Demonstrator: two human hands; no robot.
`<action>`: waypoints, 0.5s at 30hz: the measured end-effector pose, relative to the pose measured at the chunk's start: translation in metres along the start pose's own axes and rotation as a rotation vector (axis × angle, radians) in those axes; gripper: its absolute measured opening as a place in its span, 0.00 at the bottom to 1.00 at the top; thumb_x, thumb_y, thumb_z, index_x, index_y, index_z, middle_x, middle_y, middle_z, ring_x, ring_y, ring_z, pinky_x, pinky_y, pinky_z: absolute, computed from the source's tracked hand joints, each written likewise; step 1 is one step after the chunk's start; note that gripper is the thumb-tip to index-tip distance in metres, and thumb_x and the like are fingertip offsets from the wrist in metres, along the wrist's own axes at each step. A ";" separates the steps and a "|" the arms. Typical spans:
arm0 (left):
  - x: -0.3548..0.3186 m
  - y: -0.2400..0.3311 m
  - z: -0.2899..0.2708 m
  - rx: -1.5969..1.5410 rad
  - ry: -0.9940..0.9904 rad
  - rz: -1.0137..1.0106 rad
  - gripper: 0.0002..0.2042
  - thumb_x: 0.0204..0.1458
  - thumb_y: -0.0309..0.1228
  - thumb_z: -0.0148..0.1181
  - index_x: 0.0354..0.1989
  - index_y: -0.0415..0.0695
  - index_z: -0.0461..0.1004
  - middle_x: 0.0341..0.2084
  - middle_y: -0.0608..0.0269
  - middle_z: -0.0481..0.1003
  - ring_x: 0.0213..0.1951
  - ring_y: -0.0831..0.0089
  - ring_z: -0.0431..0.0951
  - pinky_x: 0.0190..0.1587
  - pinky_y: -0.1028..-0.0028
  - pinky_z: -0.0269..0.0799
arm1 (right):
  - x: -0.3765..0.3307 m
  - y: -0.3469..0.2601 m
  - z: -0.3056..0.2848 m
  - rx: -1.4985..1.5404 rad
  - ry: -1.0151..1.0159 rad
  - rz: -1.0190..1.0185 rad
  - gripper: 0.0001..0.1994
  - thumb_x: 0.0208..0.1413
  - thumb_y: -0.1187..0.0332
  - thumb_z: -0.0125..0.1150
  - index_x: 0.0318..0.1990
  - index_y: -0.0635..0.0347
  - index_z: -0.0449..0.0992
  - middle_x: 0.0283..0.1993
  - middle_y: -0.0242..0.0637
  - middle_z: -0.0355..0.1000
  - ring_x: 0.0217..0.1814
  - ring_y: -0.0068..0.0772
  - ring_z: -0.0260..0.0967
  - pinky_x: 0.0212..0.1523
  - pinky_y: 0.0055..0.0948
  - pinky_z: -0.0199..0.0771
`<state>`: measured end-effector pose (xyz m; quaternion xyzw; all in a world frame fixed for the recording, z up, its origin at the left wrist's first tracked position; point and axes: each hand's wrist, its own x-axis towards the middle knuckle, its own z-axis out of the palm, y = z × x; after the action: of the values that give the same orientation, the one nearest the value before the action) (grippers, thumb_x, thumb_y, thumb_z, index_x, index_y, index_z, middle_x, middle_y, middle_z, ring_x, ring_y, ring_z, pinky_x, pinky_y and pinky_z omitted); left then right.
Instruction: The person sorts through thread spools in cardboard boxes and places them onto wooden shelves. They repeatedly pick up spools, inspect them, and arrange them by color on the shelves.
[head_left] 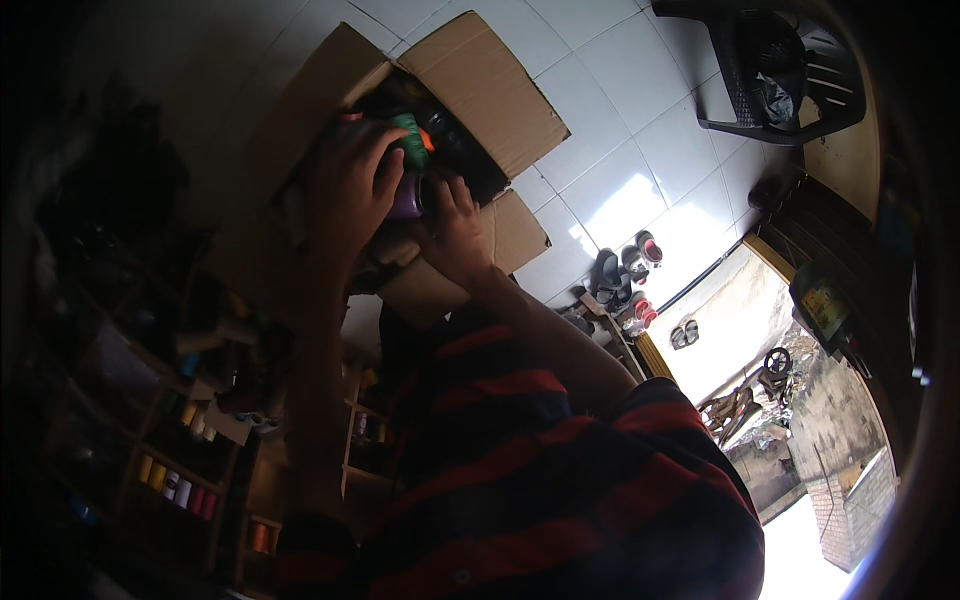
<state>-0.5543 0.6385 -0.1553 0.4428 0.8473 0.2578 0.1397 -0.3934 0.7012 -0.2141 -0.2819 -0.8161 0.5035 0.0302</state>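
An open cardboard box (488,95) holds a jumble of thread spools and dark things, and both my hands reach into it. My left hand (348,190) curls its index finger and thumb against a green thread spool (410,145); its other fingers are in shadow. Just below lies a purple spool (406,198), between my two hands. My right hand (455,225) has its fingers bent down beside the purple spool, their tips hidden inside the box. Something small and orange (427,140) shows next to the green spool. Dark, shiny wrapped things (455,135) fill the box's far right side.
Pale floor tiles (600,120) surround the box. A black plastic chair (740,90) with a dark bag stands at the far right. Several shoes (620,275) lie by an open doorway (740,310). Wooden shelves (225,500) with coloured thread spools (178,488) stand at the lower left.
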 end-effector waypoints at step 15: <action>0.021 -0.037 0.034 0.411 -0.687 0.284 0.12 0.44 0.34 0.63 0.37 0.44 0.82 0.58 0.56 0.65 0.55 0.55 0.64 0.61 0.54 0.58 | -0.016 0.015 -0.006 -0.082 -0.185 -0.054 0.32 0.42 0.73 0.60 0.60 0.62 0.63 0.60 0.51 0.58 0.60 0.54 0.60 0.61 0.49 0.60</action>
<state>-0.5758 0.6482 -0.2042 0.6340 0.7159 -0.0624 0.2856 -0.3717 0.7034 -0.2203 -0.2129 -0.8427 0.4926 -0.0432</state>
